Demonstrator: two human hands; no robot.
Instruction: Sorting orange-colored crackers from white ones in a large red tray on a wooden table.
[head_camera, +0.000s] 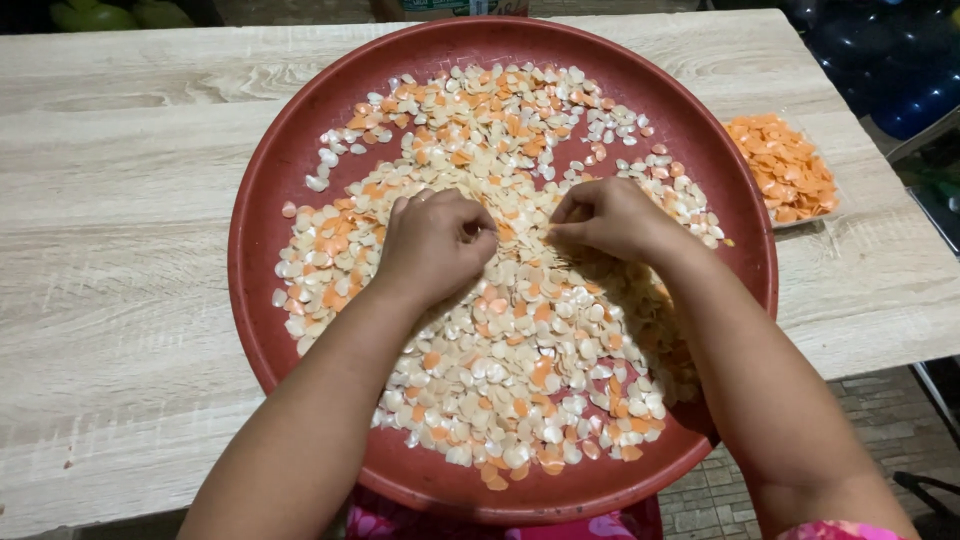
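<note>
A large round red tray (270, 190) lies on a pale wooden table (120, 200) and holds a spread of several small white and orange heart-shaped pieces (500, 370). My left hand (435, 243) rests in the middle of the pile with its fingers curled into a loose fist; what it holds, if anything, is hidden. My right hand (605, 215) is just beside it, fingertips pinched together over the pieces near the tray's centre. Both forearms reach in from the bottom edge.
A small clear tray of orange pieces only (785, 165) sits on the table to the right of the red tray. Dark blue balloons (890, 60) lie beyond the table's right corner. Tiled floor (870, 420) shows below the table's right edge.
</note>
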